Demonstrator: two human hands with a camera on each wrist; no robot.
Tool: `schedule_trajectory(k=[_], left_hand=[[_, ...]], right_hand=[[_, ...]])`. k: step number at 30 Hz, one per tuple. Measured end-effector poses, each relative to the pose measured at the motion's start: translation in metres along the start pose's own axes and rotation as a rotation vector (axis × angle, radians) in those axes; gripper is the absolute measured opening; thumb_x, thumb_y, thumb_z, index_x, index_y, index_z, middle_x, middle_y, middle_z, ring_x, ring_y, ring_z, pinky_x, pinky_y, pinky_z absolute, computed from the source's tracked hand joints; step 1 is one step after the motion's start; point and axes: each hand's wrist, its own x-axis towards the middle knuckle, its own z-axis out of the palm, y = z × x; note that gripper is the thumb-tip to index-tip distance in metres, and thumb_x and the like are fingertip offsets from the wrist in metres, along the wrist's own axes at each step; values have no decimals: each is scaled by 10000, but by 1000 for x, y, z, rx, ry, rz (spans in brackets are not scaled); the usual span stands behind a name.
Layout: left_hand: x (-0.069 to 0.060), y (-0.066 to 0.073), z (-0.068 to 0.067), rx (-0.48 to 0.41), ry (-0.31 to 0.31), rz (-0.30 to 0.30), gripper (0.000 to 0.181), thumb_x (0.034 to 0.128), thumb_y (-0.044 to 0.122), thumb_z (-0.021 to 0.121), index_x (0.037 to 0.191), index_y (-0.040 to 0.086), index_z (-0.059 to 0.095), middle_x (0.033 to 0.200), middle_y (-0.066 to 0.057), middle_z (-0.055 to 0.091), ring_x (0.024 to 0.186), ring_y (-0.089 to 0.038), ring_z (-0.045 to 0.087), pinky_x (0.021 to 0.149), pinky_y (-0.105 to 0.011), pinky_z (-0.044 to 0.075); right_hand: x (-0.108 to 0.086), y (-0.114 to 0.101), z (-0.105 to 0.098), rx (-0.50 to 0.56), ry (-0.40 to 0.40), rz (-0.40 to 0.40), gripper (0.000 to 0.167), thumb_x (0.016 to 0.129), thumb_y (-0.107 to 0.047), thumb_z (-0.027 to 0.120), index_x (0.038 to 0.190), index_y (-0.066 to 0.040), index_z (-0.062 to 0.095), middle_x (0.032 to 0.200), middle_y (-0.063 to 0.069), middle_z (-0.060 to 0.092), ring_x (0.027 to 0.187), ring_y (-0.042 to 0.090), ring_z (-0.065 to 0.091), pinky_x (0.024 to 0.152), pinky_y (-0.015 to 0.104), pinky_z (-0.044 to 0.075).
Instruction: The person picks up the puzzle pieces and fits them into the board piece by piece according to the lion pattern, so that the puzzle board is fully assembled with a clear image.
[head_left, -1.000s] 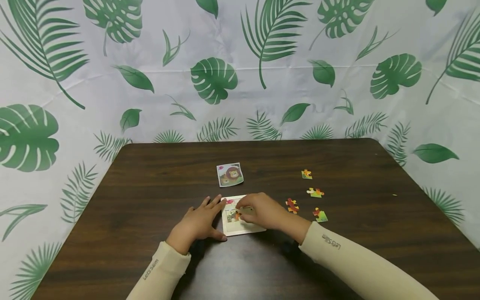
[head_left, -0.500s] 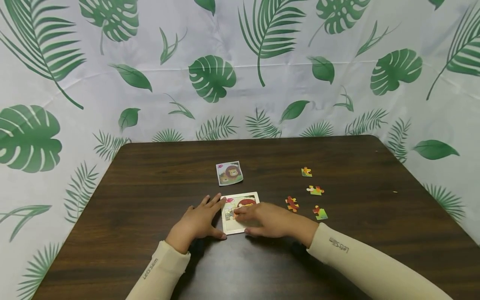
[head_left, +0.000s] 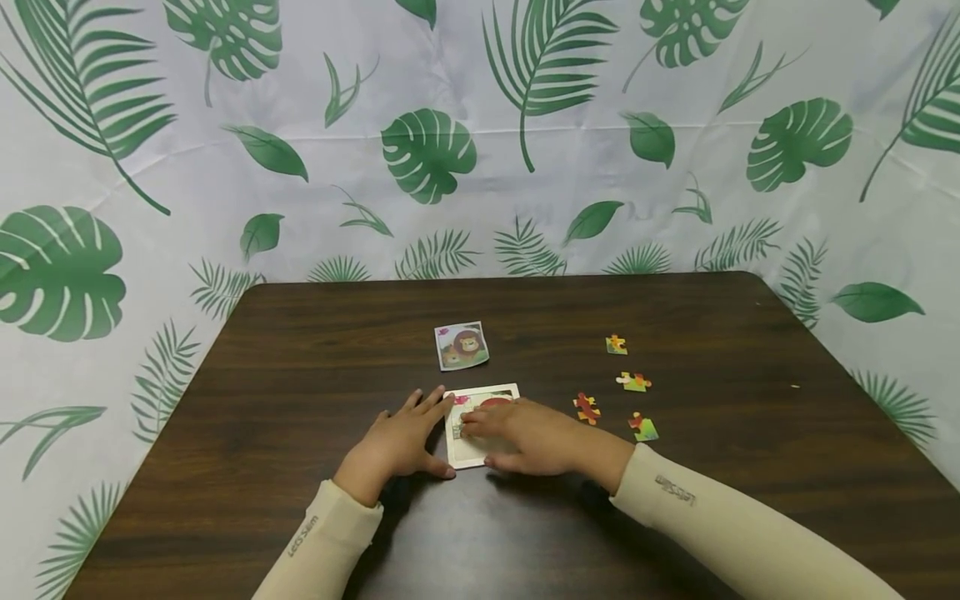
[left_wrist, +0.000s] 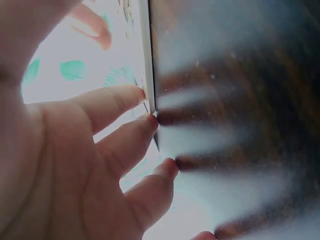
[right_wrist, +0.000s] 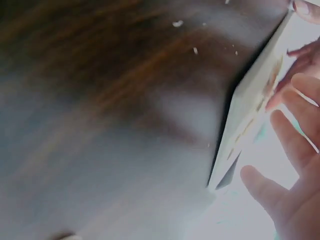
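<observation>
A pale square puzzle tray [head_left: 467,455] lies on the dark table, with a few fitted pieces in its upper part, among them a red-brown mane piece [head_left: 495,403]. Along the tray's left edge rests my left hand [head_left: 392,447], fingers spread; in the left wrist view its fingertips [left_wrist: 150,120] touch the tray's rim. My right hand [head_left: 542,439] lies over the tray's right side with its fingers extended onto the pieces, covering part of them. Its fingers look straight and apart in the right wrist view, and no piece shows in its grasp.
Behind the tray lies a lion picture card [head_left: 461,347]. Several loose puzzle pieces are scattered to the right, including a red one [head_left: 587,408], a green and red one [head_left: 643,427] and a yellow one [head_left: 617,344]. A leaf-print cloth [head_left: 337,167] hangs behind the table.
One second ago my right hand held a puzzle piece over the tray. It then lowered and let go, and its extended fingers now lie on the pieces. My left hand stays put.
</observation>
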Motion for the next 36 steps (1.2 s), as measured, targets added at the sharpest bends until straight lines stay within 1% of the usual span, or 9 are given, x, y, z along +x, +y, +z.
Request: schedule_trajectory(k=[3,6,12,20,23,25,30,33,36], left_hand=[[1,2,-1,2,4,2,963,673,459,783,1455,163,307,1515,-42,199,1368,-336,148,949,-681,190],[1,3,-1,4,8,5,960,670,457,786,1451,157,316,1513,-49,204,1366,-342,153,947,-684,189],[1,4,-1,17,16,17,972,659,454,794,1451,159,316,1513,-53,204,1363,-344,163,945,-680,200],[2,2,0,5,20,29,982,663,451,794,1459,167,295,1514,-54,197,1364,-343,157,941,-681,202],[2,1,1,6,26,29,975,664,451,792,1456,162,303,1512,-56,204,1363,-344,161,938,-682,207],[1,1,0,7,29,29,968,666,445,793,1453,156,310,1510,-60,210,1361,-349,165,937,-682,210],[0,0,2,5,24,29,963,670,454,786,1453,158,310,1511,-56,210,1362,-349,162,940,-681,205],[0,-1,3,1,24,26,962,668,462,783,1452,164,314,1511,-50,210,1363,-346,159,944,-680,199],[0,0,2,6,25,24,958,668,461,784,1451,166,318,1511,-49,211,1364,-346,159,943,-681,200]], right_hand=[[0,-2,1,-32,-68,14,560,939,-403,485,1430,-162,366,1467,-23,321,1338,161,273,1010,552,254],[-1,-4,4,-44,-110,33,590,952,-434,440,1460,-173,292,1495,-28,255,1353,143,228,1015,579,215],[-2,-4,6,-55,-115,39,601,958,-423,432,1473,-168,251,1503,-14,235,1356,140,217,1016,594,189],[-1,-6,4,-144,-132,38,597,947,-397,450,1470,-179,262,1502,-21,237,1347,124,235,1008,614,176],[-1,-6,4,-146,-144,45,608,946,-397,450,1477,-189,239,1508,-25,218,1355,123,209,1005,619,175],[0,-6,3,-108,-155,51,615,946,-391,453,1481,-199,219,1514,-28,199,1362,126,190,1002,627,168],[-1,-2,5,47,-167,65,608,944,-371,451,1482,-216,215,1516,-38,184,1367,132,172,996,650,125],[-4,4,5,130,-131,79,595,937,-348,457,1476,-219,241,1500,-61,224,1349,124,222,1009,628,136],[-12,12,-2,227,-68,112,560,938,-294,460,1463,-207,286,1482,-60,273,1328,135,278,1028,566,196]])
